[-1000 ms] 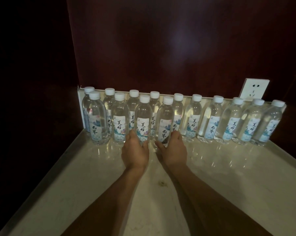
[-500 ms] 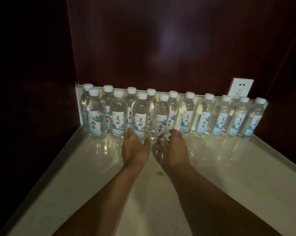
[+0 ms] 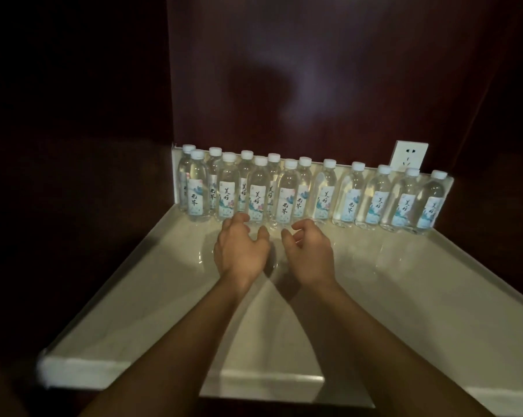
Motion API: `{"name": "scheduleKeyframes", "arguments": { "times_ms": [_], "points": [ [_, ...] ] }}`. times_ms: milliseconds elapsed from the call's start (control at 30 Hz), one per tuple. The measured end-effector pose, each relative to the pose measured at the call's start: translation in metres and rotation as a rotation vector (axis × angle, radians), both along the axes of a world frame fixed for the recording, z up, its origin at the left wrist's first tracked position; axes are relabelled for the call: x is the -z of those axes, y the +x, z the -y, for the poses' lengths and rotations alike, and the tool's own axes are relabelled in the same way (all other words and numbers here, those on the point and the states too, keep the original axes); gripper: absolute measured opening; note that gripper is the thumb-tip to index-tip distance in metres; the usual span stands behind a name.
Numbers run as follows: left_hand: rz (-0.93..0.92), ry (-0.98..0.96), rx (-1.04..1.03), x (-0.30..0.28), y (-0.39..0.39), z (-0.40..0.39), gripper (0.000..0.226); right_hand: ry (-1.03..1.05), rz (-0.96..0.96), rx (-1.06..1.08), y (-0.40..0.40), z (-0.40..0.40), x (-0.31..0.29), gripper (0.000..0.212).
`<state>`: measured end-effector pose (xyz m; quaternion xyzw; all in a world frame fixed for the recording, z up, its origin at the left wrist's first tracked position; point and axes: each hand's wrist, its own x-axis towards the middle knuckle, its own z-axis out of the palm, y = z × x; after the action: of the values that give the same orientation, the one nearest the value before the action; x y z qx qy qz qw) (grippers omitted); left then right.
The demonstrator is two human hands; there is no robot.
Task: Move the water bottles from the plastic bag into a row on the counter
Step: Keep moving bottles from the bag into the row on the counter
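Water bottles stand upright, caps up, in rows along the back edge of the pale tabletop. Just before them, the left hand and right hand hover loosely curled, holding nothing.

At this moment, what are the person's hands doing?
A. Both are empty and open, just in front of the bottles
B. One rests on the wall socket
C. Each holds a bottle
A: the left hand and right hand hover with fingers loosely curled, short of the front bottles.
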<state>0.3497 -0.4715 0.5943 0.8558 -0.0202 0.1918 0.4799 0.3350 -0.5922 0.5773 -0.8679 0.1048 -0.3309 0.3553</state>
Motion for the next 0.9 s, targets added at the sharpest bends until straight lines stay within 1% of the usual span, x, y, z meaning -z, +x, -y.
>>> {"name": "scheduleKeyframes", "arguments": {
  "times_ms": [100, 300, 433, 500, 600, 767, 900],
  "points": [
    [0.034, -0.025, -0.042, 0.003, -0.041, -0.006, 0.027, 0.008, 0.038, -0.008, -0.038, -0.007, -0.004, 0.025],
    [0.086, -0.105, -0.076, 0.012, -0.114, -0.023, 0.019, 0.124, 0.128, -0.088, -0.108, -0.03, -0.011, 0.009],
    [0.145, -0.235, -0.101, 0.015, -0.148, -0.053, 0.011, 0.173, 0.197, -0.202, -0.142, -0.06, -0.013, 0.008],
    [0.171, -0.334, -0.15, 0.025, -0.167, -0.079, 0.014, 0.18, 0.222, -0.261, -0.153, -0.081, -0.007, 0.013],
    [0.129, -0.388, -0.228, 0.044, -0.199, -0.117, 0.023, 0.181, 0.227, -0.359, -0.167, -0.122, 0.012, 0.017],
    [0.107, -0.384, -0.353, 0.065, -0.234, -0.182, 0.026, 0.223, 0.23, -0.556, -0.186, -0.198, 0.048, 0.019],
    [0.12, -0.363, -0.471, 0.082, -0.262, -0.235, 0.027, 0.245, 0.222, -0.646, -0.197, -0.258, 0.077, 0.017]
  ]
}}
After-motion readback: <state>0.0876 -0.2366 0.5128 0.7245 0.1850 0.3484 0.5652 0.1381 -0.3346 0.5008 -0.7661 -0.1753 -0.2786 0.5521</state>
